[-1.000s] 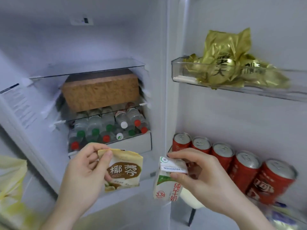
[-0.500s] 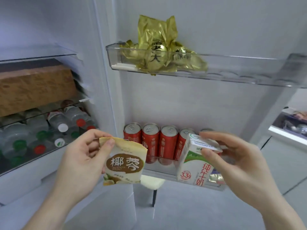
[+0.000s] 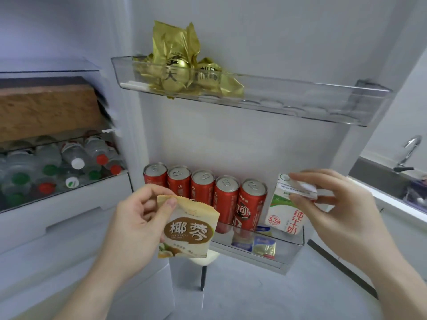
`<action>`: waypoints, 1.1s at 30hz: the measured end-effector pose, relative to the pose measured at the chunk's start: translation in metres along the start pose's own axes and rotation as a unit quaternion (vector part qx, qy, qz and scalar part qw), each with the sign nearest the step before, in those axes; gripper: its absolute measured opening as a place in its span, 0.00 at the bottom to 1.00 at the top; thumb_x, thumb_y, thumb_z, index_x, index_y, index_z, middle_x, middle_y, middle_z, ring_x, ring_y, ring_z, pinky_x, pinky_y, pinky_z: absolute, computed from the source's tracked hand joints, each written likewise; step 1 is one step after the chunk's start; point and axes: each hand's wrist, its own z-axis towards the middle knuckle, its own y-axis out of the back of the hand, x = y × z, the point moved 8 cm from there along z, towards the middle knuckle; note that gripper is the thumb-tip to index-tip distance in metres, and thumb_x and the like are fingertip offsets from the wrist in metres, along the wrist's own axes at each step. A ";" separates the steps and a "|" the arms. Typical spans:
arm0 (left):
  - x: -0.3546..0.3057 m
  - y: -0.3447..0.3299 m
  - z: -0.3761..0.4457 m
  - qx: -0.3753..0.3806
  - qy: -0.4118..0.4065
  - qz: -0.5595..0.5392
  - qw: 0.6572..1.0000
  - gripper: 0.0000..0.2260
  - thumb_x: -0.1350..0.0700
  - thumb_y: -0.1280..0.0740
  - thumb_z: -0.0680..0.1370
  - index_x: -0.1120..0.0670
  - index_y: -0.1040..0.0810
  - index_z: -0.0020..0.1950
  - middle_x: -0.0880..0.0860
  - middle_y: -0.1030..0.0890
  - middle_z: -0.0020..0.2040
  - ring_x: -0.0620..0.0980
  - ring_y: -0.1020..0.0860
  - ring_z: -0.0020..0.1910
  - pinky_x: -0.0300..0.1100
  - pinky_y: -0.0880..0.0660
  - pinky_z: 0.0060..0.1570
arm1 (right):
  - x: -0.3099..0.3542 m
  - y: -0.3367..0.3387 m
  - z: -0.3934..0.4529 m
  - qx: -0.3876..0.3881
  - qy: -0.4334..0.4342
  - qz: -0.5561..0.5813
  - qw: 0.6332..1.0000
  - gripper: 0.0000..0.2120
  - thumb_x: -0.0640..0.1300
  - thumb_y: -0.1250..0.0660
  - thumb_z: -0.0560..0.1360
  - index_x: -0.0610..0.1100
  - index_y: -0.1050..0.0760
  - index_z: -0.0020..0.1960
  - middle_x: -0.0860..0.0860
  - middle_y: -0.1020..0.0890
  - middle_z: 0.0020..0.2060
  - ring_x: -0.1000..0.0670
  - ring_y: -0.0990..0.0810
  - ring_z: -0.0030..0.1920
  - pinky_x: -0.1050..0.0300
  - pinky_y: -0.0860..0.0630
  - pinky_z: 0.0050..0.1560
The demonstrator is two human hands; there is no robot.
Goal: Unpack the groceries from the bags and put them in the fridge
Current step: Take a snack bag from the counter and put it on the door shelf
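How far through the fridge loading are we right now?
Already stowed: five red cans in the lower door shelf, gold packets in the upper door shelf. In hand: the right hand holds a milk carton over the lower shelf; the left hand holds a snack packet, not placed yet. Bags aren't visible.

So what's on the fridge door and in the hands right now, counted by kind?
Red cans: 5
Gold foil bags: 1 bunch, count unclear
Milk carton, right hand: 1
Snack packet, left hand: 1
Small packets on the lower door shelf: about 2
Total: about 10
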 end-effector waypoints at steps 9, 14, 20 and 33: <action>-0.006 -0.017 -0.024 -0.014 -0.002 0.011 1.000 0.04 0.62 0.31 0.80 0.54 0.19 0.48 0.48 0.18 0.32 0.41 0.25 0.26 0.34 0.26 0.30 | -0.040 -0.036 0.010 0.088 -0.008 -0.102 0.991 0.20 0.38 0.29 0.77 0.58 0.18 0.62 0.62 0.23 0.56 0.53 0.21 0.54 0.56 0.22 0.53; -0.006 -0.023 -0.031 -0.009 0.002 0.021 1.000 0.09 0.60 0.31 0.80 0.46 0.19 0.44 0.49 0.17 0.34 0.42 0.25 0.27 0.37 0.26 0.29 | -0.054 -0.053 0.012 0.123 -0.039 -0.130 0.983 0.23 0.36 0.35 0.80 0.54 0.24 0.71 0.54 0.27 0.65 0.50 0.26 0.65 0.63 0.34 0.60; -0.007 -0.034 -0.038 0.005 0.013 0.033 0.999 0.08 0.59 0.32 0.81 0.47 0.19 0.45 0.48 0.17 0.34 0.40 0.25 0.27 0.40 0.25 0.28 | -0.068 -0.073 0.016 0.155 -0.061 -0.144 0.975 0.27 0.32 0.39 0.80 0.53 0.27 0.74 0.48 0.28 0.67 0.44 0.26 0.67 0.60 0.32 0.57; -0.012 -0.033 -0.037 -0.002 0.007 0.037 0.999 0.04 0.59 0.32 0.81 0.51 0.20 0.49 0.48 0.16 0.36 0.40 0.23 0.28 0.39 0.25 0.28 | -0.063 -0.074 0.006 0.156 -0.026 -0.148 0.976 0.27 0.33 0.35 0.79 0.51 0.30 0.76 0.52 0.27 0.72 0.43 0.31 0.72 0.55 0.34 0.67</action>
